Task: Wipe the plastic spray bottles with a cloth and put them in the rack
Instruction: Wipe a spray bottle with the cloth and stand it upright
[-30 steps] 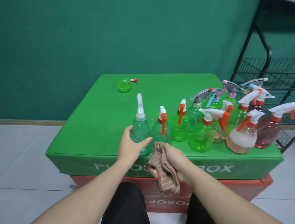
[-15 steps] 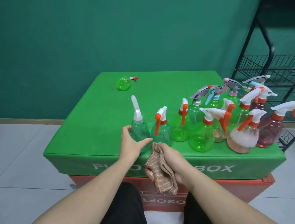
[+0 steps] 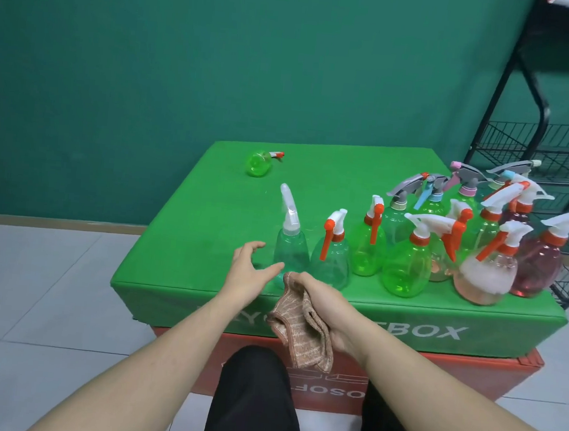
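The left hand (image 3: 248,274) is spread wide, thumb and fingers cupped just beside the pale green bottle with the white nozzle (image 3: 290,246) at the near left of the row, not closed on it. The right hand (image 3: 325,305) grips the striped brown cloth (image 3: 304,330), which hangs off the near edge of the green worktop (image 3: 208,208).

The bottles stand crowded: the one with an orange trigger (image 3: 331,257) is just to the right, apparently touching. A careless grab or sideways tug could tip it and start a chain through the cluster (they look light and likely empty). One bottle (image 3: 260,163) already lies on its side at the far left. The wire rack (image 3: 550,149) stands far right, so every carry passes those jutting nozzles.
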`<move>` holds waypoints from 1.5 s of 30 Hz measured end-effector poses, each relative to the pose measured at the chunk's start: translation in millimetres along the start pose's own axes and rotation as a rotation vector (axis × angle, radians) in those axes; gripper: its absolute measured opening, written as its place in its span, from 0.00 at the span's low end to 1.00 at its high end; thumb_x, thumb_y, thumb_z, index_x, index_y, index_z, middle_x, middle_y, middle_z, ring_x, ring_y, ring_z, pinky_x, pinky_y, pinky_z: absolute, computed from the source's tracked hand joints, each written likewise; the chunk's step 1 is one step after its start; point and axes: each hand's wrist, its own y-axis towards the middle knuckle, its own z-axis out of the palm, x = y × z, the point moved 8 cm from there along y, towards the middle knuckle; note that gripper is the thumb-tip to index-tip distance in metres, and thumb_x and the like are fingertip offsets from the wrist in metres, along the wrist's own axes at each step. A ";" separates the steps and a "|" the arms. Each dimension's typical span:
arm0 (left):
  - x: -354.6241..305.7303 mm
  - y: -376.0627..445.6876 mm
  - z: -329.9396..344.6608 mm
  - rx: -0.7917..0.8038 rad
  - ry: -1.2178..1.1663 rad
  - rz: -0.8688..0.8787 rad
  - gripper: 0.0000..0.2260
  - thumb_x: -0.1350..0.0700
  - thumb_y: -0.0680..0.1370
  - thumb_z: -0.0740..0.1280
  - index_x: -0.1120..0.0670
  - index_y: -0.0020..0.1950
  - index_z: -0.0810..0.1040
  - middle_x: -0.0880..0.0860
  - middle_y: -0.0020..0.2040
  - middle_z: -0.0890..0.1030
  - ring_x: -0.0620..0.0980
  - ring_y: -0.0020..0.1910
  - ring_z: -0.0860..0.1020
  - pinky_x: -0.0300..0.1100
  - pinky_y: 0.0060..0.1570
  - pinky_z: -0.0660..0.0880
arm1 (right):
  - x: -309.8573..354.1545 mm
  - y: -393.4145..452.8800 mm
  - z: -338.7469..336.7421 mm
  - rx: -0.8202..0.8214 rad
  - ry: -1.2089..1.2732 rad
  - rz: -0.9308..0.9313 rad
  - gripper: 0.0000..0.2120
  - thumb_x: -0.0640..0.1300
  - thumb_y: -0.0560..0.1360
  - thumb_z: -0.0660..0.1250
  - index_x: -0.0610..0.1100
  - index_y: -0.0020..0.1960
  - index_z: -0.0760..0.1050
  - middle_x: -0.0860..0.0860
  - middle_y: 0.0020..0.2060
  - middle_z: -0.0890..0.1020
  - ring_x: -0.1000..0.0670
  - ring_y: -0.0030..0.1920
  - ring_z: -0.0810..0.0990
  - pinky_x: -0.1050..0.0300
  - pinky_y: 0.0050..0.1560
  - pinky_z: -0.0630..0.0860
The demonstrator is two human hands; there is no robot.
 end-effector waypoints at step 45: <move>-20.5 449.7 -21.7 0.023 0.506 0.098 0.38 0.41 0.72 0.77 0.39 0.77 0.63 0.57 0.81 0.54 0.62 0.69 0.73 0.50 0.59 0.79 | 97.7 255.5 98.9 -0.572 0.290 -0.199 0.30 0.45 0.79 0.64 0.60 0.78 0.61 0.57 0.73 0.61 0.49 0.66 0.72 0.41 0.72 0.69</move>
